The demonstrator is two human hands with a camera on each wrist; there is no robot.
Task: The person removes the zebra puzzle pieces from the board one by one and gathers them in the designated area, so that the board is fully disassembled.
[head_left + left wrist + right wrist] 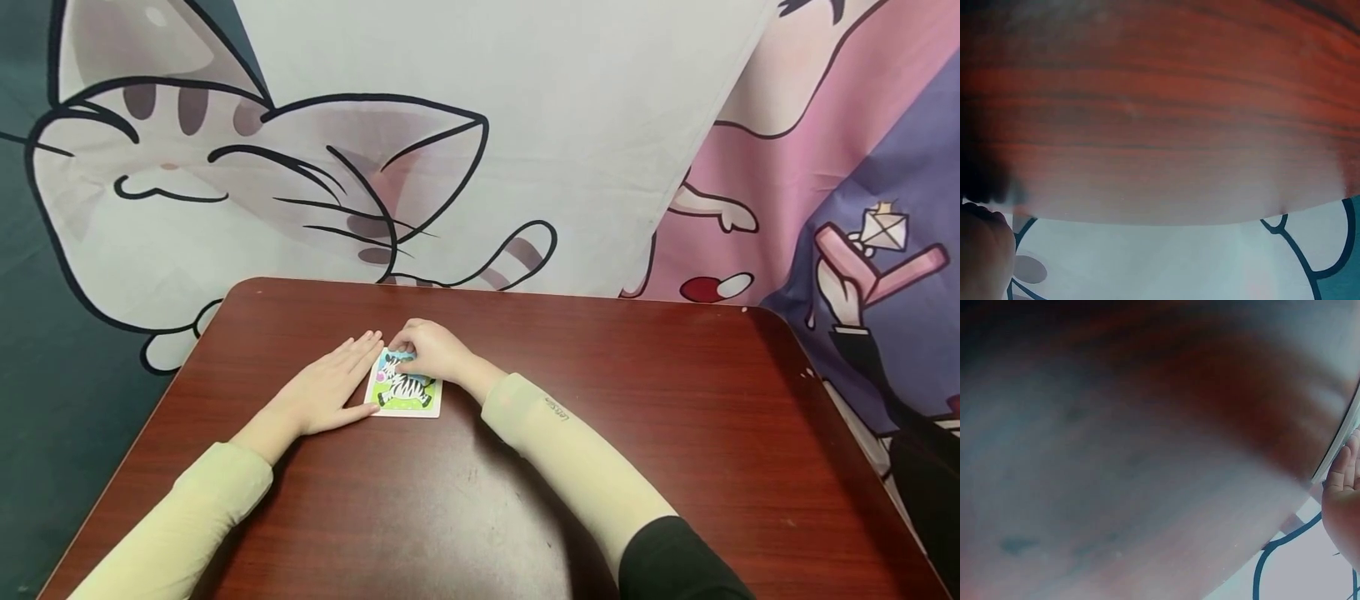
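head view: left hand (pixel 330 390) flat against zebra card (pixel 407 393), right hand (pixel 432 350) curled over its top, grip unclear

Open tabletop (pixel 450 508) is running between the left sleeve (pixel 183 508) and the right sleeve (pixel 585 454), leaving a way in to the near edge of the zebra card (pixel 405 402). The left hand (pixel 326 387) is blocking the card's left side; the right hand (pixel 435 350) is covering its upper right part. The right forearm is barring a low approach from the right, while wide room is stretching beyond it. Behind the table's far edge, a cat-print backdrop (pixel 442 58) is hanging as a barrier.
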